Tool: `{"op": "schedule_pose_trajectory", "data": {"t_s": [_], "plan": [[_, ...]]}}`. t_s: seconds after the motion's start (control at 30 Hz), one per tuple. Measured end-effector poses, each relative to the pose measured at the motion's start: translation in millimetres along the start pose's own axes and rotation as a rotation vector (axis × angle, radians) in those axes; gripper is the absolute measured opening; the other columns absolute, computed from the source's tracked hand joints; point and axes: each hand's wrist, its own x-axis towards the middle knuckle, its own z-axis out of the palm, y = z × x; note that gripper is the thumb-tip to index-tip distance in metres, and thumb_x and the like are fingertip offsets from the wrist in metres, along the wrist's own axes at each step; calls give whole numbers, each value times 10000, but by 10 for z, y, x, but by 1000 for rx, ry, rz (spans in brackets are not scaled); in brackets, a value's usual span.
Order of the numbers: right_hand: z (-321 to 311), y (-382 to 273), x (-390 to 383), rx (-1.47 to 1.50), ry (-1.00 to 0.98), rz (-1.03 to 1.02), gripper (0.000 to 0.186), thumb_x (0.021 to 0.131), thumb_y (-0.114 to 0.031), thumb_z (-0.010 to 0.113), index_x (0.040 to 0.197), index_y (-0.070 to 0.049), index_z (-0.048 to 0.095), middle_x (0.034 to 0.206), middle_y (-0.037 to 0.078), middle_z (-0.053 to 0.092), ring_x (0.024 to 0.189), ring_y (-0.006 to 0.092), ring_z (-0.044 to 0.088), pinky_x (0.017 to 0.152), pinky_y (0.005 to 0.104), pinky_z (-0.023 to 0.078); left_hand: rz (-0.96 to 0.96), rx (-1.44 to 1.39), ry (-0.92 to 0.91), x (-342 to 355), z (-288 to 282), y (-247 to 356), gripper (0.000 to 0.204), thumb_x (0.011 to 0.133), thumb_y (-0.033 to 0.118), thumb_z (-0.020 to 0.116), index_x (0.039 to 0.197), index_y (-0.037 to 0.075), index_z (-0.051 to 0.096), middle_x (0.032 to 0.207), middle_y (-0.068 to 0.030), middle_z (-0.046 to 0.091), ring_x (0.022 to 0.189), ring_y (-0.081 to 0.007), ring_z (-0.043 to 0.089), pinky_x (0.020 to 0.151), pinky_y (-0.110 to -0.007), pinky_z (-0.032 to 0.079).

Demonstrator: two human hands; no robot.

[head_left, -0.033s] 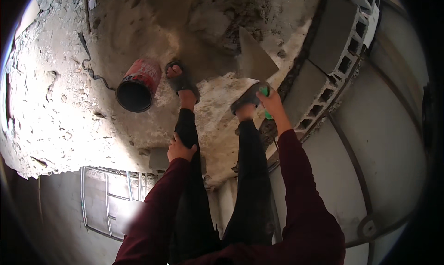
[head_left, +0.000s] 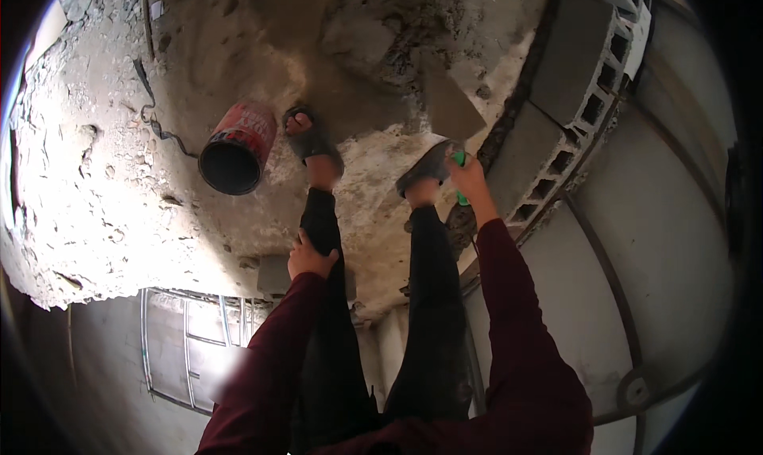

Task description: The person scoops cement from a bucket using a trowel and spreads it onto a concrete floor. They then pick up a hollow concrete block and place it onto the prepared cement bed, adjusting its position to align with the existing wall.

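Observation:
My right hand [head_left: 470, 177] is shut on the green handle of a trowel [head_left: 449, 109]. Its flat metal blade points away from me over a patch of grey mortar [head_left: 381, 34] on the rough concrete slab [head_left: 119, 209]. My left hand [head_left: 308, 256] rests on my left leg just below the knee, holding nothing. Both my feet, in grey sandals, stand on the slab. A red cylindrical can [head_left: 236, 147] lies tilted to the left of my left foot, its dark open mouth facing me.
A row of grey hollow concrete blocks [head_left: 572, 89] runs along the slab's right edge. The slab ends in a broken edge just behind my feet, with a barred window [head_left: 187, 344] and a wall far below. A bent wire [head_left: 155, 117] lies left of the can.

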Motion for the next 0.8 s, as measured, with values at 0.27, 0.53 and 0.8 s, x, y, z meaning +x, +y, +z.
{"op": "schedule_pose_trajectory", "data": {"t_s": [0.27, 0.53, 0.8], "plan": [[147, 328, 1245, 243, 202, -44, 40, 831, -111, 604, 815, -77, 590, 592, 163, 513, 511, 296, 517, 452, 407, 380, 58, 16, -18, 64, 57, 37, 1020, 658, 493, 694, 1402, -22, 224, 1258, -243, 464, 1091, -375, 536, 890, -407, 472], [-239, -1341, 1363, 439, -7, -92, 330, 844, -258, 629, 632, -54, 480, 539, 62, 491, 481, 167, 494, 473, 360, 396, 14, 47, -16, 32, 20, 68, 1002, 655, 471, 702, 1393, -22, 238, 1216, -234, 487, 1078, -366, 547, 879, -407, 477], [586, -1189, 672, -26, 413, -329, 282, 849, -214, 586, 863, 62, 529, 691, 209, 585, 592, 339, 591, 530, 413, 459, 26, 45, -1, 20, 16, 128, 986, 655, 468, 704, 1386, -15, 253, 1203, -231, 493, 1058, -365, 561, 872, -412, 482]]}}
